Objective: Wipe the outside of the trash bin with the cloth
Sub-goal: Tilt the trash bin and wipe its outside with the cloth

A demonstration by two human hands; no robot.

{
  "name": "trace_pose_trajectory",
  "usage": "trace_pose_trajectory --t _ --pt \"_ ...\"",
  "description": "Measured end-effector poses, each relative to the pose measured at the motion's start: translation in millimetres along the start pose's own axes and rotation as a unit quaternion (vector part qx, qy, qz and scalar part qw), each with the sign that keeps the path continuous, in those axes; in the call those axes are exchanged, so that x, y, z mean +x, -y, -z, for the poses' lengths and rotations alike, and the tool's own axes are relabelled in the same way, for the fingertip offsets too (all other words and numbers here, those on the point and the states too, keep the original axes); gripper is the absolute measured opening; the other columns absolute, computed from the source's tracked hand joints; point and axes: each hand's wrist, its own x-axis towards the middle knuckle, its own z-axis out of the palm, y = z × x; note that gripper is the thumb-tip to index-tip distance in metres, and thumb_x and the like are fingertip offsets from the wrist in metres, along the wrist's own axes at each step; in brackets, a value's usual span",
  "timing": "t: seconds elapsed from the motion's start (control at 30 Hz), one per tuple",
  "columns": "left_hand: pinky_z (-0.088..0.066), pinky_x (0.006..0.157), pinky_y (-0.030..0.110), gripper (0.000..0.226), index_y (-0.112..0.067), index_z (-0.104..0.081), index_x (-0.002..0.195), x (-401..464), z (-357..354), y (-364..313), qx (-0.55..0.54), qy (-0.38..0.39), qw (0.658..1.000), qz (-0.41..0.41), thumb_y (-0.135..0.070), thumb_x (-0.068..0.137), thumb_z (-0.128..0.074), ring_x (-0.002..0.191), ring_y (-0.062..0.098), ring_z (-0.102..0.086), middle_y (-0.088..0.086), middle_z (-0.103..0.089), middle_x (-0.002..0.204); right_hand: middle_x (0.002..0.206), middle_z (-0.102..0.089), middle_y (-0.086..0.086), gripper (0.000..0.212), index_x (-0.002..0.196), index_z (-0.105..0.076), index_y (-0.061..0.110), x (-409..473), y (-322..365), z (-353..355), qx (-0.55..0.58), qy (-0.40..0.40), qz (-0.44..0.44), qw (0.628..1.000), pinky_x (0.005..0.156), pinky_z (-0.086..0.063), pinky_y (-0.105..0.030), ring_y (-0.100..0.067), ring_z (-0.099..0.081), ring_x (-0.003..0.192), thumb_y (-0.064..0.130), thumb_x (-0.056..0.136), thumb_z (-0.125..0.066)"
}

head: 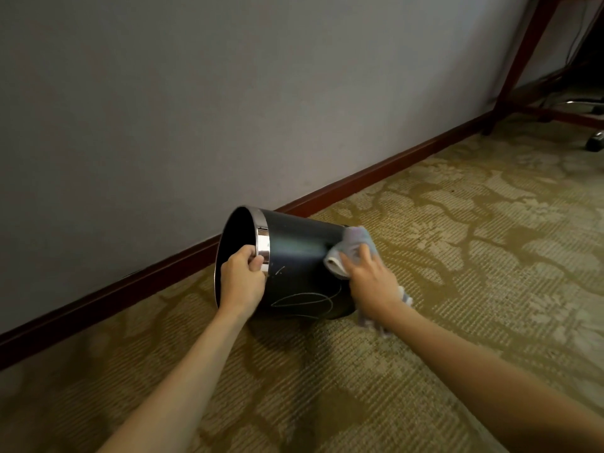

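Both hands busy, left grip (242,276) curled on bin rim (263,245), right (371,280) pressing cloth (354,245)

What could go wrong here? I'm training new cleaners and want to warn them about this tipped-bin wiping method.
1. The trash bin is tilted and steadied only by the left hand gripping its metal rim; a hard push might roll or twist it loose.
2. The cloth trails under the right hand toward the carpet and could pick up dirt.
3. Pale scratches low on the bin's side may get mistaken for dirt.
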Motion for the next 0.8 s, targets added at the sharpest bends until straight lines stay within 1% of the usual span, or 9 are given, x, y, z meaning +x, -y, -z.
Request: trace_pose_trajectory --t 0.07,0.17,0.3,0.4,0.5,0.57,0.67,0.73,0.8 --pt "-0.039 0.048 0.017 0.020 -0.006 -0.058 0.077 2.7 -2.4 -3.2 -0.001 0.006 1.000 -0.013 -0.007 0.094 -0.049 0.057 0.005 -0.053 0.009 -0.059 0.071 0.135 -0.035 -0.011 0.082 0.143 -0.033 0.027 -0.4 30.2 -0.6 0.032 -0.040 0.060 0.997 0.091 -0.052 -0.041 -0.028 -0.042 0.118 0.018 0.073 -0.075" --pt "-0.035 0.043 0.007 0.022 -0.008 -0.057 0.072 6.1 -3.1 -6.4 -0.011 0.003 1.000 -0.020 -0.005 0.093 -0.050 0.053 -0.010 -0.050 -0.001 -0.055 0.065 0.121 -0.051 -0.014 0.070 0.138 -0.044 0.020 -4.4 55.0 0.4 0.020 -0.129 0.161 0.978 0.073 -0.056 -0.039 -0.028 -0.055 0.096 0.012 0.074 -0.072" --pt "-0.037 0.042 0.007 0.018 -0.005 -0.059 0.080 5.9 -1.3 -5.4 -0.014 0.017 0.999 -0.025 -0.005 0.094 -0.049 0.053 -0.010 -0.051 0.005 -0.057 0.069 0.111 -0.062 -0.012 0.066 0.131 -0.056 0.019 -13.4 32.1 -9.3 -0.061 -0.174 0.224 0.957 0.062 -0.054 -0.035 -0.025 -0.059 0.079 0.011 0.068 -0.075" --pt "-0.039 0.044 0.006 0.018 -0.005 -0.061 0.085 7.4 0.3 -7.4 -0.027 0.019 0.999 -0.020 -0.006 0.095 -0.047 0.058 -0.007 -0.055 0.006 -0.061 0.075 0.116 -0.059 -0.012 0.065 0.134 -0.053 0.020 -17.8 -5.0 -21.4 -0.094 -0.099 0.190 0.972 0.071 -0.055 -0.039 -0.028 -0.059 0.085 0.008 0.072 -0.070" --pt "-0.040 0.047 0.009 0.018 -0.016 -0.061 0.085 8.3 0.4 -10.1 -0.023 0.017 1.000 -0.014 -0.011 0.096 -0.048 0.067 0.005 -0.058 -0.003 -0.061 0.078 0.129 -0.043 -0.010 0.067 0.144 -0.036 0.026 -24.6 -43.5 -34.3 -0.097 0.017 0.076 0.992 0.086 -0.048 -0.038 -0.028 -0.049 0.105 0.008 0.083 -0.057" --pt "-0.038 0.051 0.011 0.019 -0.019 -0.060 0.081 6.9 -2.3 -12.6 -0.016 0.019 0.999 -0.020 -0.012 0.096 -0.049 0.070 0.007 -0.057 -0.004 -0.060 0.078 0.130 -0.035 -0.008 0.069 0.144 -0.031 0.029 -26.6 -53.7 -38.6 -0.082 0.045 0.011 0.996 0.083 -0.048 -0.034 -0.026 -0.045 0.110 0.012 0.083 -0.060" --pt "-0.039 0.048 0.005 0.021 -0.019 -0.059 0.077 5.9 -8.5 -18.9 -0.022 0.016 0.999 -0.026 -0.011 0.095 -0.050 0.066 0.006 -0.056 -0.005 -0.059 0.075 0.128 -0.030 -0.006 0.086 0.139 -0.034 0.031 -18.5 -34.7 -32.0 0.002 0.017 -0.016 1.000 0.071 -0.054 -0.030 -0.026 -0.048 0.110 0.018 0.068 -0.080" --pt "-0.038 0.047 0.003 0.021 -0.020 -0.058 0.077 7.5 -12.5 -22.2 -0.020 0.017 0.999 -0.031 -0.011 0.094 -0.051 0.064 0.004 -0.056 -0.005 -0.059 0.073 0.128 -0.034 -0.007 0.091 0.139 -0.039 0.029 -10.8 -5.3 -20.2 0.037 -0.050 0.033 0.997 0.062 -0.056 -0.032 -0.029 -0.052 0.107 0.021 0.061 -0.086" --pt "-0.038 0.046 0.008 0.022 -0.020 -0.058 0.073 9.3 -15.0 -22.8 -0.012 0.018 0.999 -0.035 -0.013 0.094 -0.053 0.060 0.001 -0.055 -0.004 -0.058 0.070 0.121 -0.043 -0.011 0.080 0.135 -0.046 0.024 -5.9 26.6 -7.2 0.046 -0.145 0.106 0.983 0.054 -0.054 -0.031 -0.029 -0.056 0.098 0.020 0.064 -0.084"
